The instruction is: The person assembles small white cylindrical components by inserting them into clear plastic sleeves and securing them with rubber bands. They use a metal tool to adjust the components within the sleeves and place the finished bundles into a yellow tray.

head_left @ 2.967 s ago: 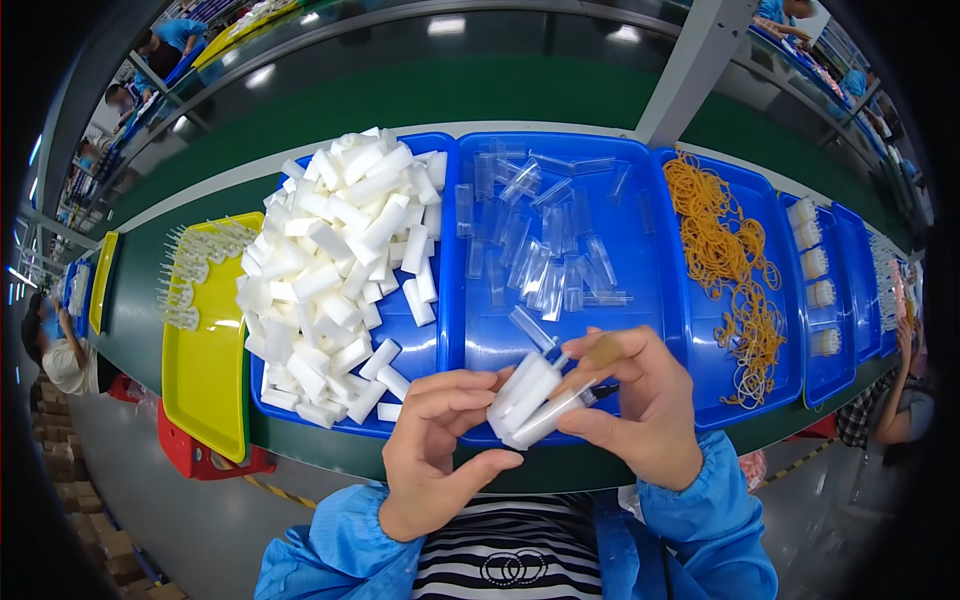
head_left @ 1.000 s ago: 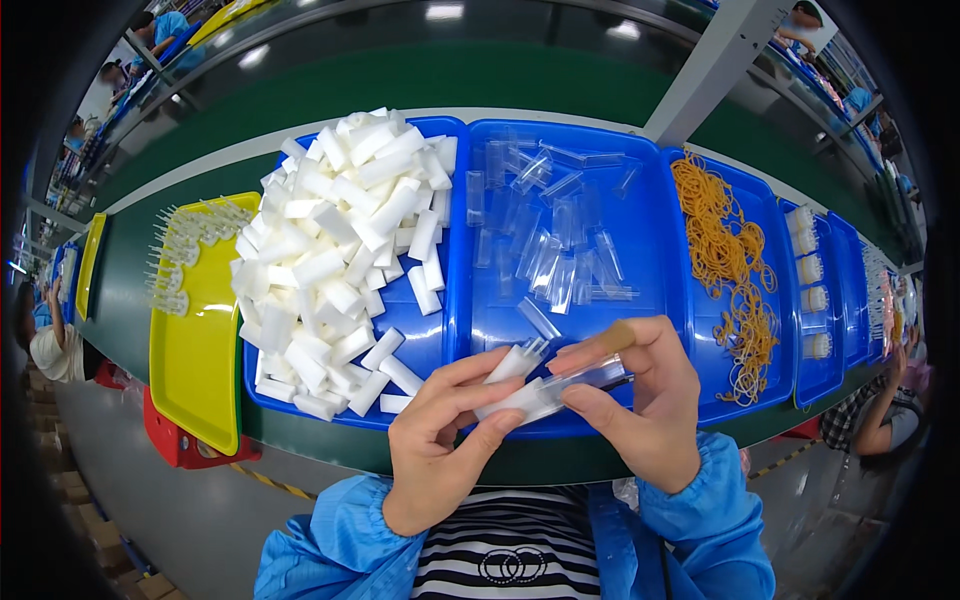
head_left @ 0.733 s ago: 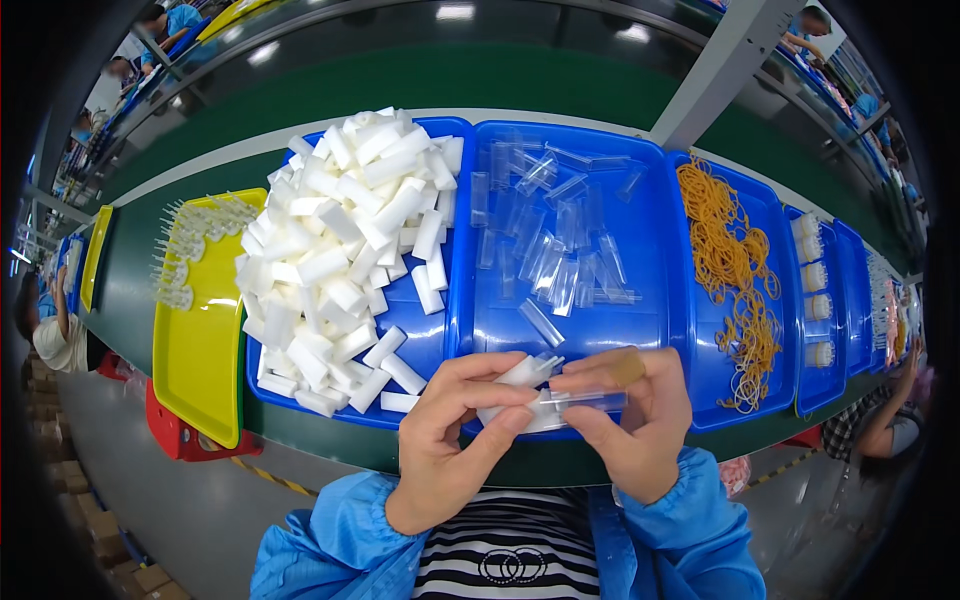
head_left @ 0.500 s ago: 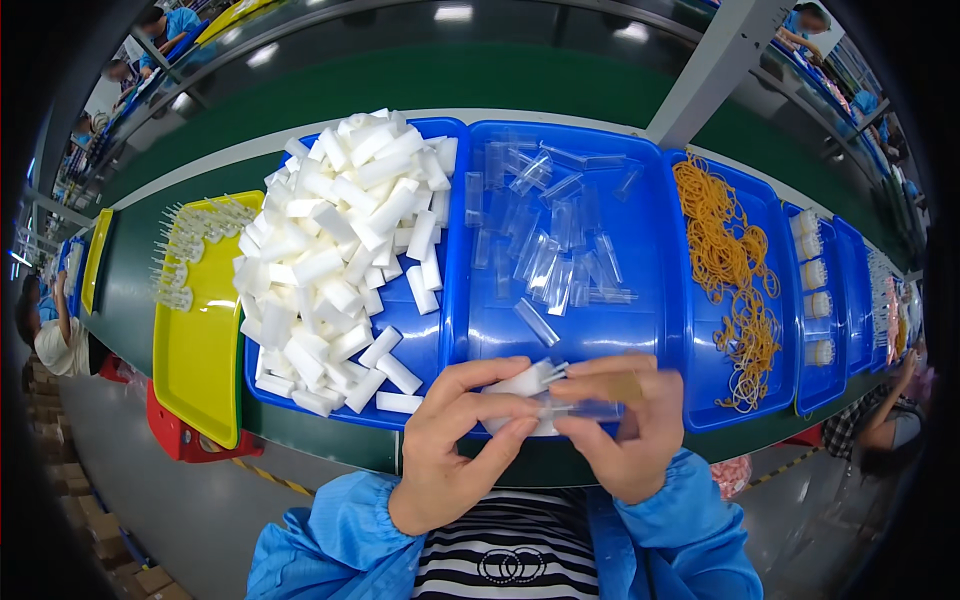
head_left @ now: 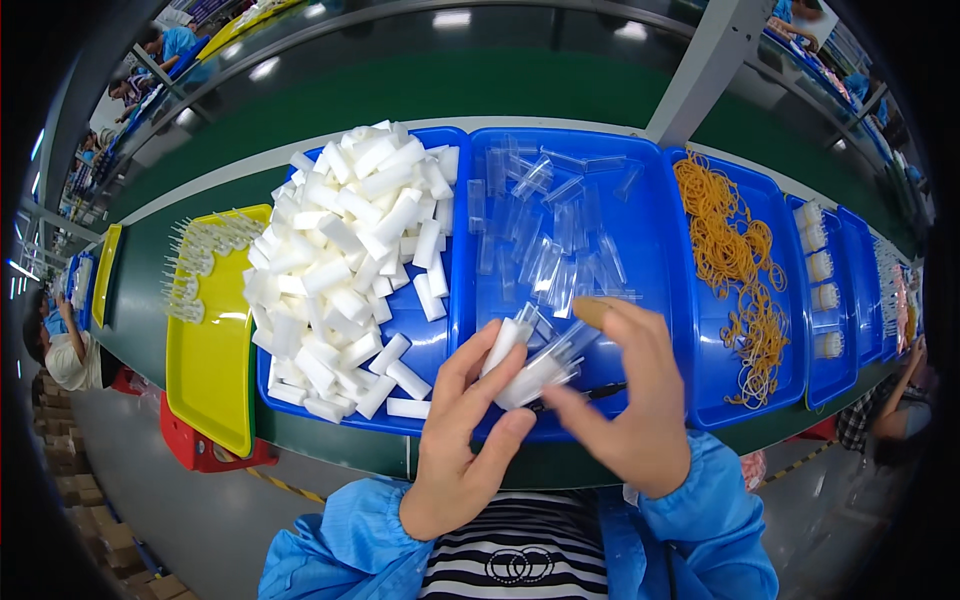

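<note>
My left hand (head_left: pixel 468 425) is closed around white foam blocks (head_left: pixel 525 380), with clear plastic tubes (head_left: pixel 560 352) sticking out of their far ends. Close by on the right, my right hand (head_left: pixel 640 400) has its thumb and fingers spread apart around the tubes' ends. A tan cover sits on one of its fingertips. Motion smears that thumb, so I cannot tell whether it touches the tubes. Both hands are over the near edge of a blue tray (head_left: pixel 650 250) with loose clear tubes (head_left: pixel 552 235). Left of it, another blue tray (head_left: pixel 440 345) bears a high heap of white foam blocks (head_left: pixel 345 240).
On the right, a blue tray (head_left: pixel 705 350) contains orange rubber bands (head_left: pixel 730 240); beyond it are white bundled parts (head_left: pixel 822 266). A yellow tray (head_left: pixel 205 370) with small clear stemmed parts (head_left: pixel 195 260) lies far left. A grey post (head_left: pixel 705 70) rises behind. Other people work nearby.
My right hand has opened and moved slightly away from the left. The foam blocks and tubes in my left hand have tilted, their tube ends pointing up and right.
</note>
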`<state>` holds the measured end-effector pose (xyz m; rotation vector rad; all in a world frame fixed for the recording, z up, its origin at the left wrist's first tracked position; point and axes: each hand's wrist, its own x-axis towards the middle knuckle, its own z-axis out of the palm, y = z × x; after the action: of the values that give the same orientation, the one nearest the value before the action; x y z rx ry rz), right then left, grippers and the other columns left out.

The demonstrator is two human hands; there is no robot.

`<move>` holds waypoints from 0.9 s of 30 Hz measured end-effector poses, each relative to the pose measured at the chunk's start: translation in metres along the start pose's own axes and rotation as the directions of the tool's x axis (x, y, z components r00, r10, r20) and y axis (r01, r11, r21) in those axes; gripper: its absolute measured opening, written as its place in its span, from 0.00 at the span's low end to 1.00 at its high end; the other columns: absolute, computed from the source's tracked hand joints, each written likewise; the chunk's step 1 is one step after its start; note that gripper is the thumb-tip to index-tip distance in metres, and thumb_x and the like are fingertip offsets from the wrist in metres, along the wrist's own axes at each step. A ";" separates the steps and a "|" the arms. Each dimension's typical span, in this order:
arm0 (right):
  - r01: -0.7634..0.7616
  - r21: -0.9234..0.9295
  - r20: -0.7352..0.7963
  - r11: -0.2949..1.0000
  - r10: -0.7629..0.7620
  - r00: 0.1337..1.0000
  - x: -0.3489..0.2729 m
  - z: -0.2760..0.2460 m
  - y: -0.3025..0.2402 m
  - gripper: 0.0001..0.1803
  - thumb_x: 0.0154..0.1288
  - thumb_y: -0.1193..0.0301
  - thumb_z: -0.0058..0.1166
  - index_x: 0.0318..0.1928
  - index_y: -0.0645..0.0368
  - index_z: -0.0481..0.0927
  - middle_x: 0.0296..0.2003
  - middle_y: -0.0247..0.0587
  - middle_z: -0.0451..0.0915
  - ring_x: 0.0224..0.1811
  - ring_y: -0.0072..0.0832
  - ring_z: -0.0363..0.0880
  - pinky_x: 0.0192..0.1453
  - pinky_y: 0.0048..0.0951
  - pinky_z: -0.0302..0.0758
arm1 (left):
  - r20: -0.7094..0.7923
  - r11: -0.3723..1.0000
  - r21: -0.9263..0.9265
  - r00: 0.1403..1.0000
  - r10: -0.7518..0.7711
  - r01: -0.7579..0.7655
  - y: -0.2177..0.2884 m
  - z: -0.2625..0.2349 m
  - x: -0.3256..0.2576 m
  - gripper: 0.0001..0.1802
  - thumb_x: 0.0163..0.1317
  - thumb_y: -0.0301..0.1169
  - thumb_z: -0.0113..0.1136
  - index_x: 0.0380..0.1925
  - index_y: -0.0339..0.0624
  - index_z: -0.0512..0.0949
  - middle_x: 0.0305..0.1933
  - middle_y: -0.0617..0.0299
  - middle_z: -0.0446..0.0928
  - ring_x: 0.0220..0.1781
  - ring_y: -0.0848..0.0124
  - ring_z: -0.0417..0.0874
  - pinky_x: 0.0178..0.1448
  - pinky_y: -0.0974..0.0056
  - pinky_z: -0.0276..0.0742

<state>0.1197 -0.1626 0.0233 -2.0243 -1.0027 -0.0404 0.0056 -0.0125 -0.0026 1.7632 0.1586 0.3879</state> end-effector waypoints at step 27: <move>0.230 -0.181 -0.011 0.956 -0.236 0.972 -0.018 0.001 0.000 0.35 0.38 0.66 0.74 0.53 0.58 0.80 0.56 0.44 0.78 0.55 0.38 0.80 0.60 0.42 0.73 | 0.132 0.812 -0.509 0.958 -0.256 0.287 -0.002 0.007 -0.006 0.26 0.63 0.20 0.63 0.61 0.32 0.66 0.68 0.47 0.64 0.67 0.61 0.72 0.65 0.58 0.76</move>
<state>0.1073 -0.1731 0.0158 -2.0469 -1.2510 -0.2987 0.0027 -0.0199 -0.0071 1.1838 0.2369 0.1475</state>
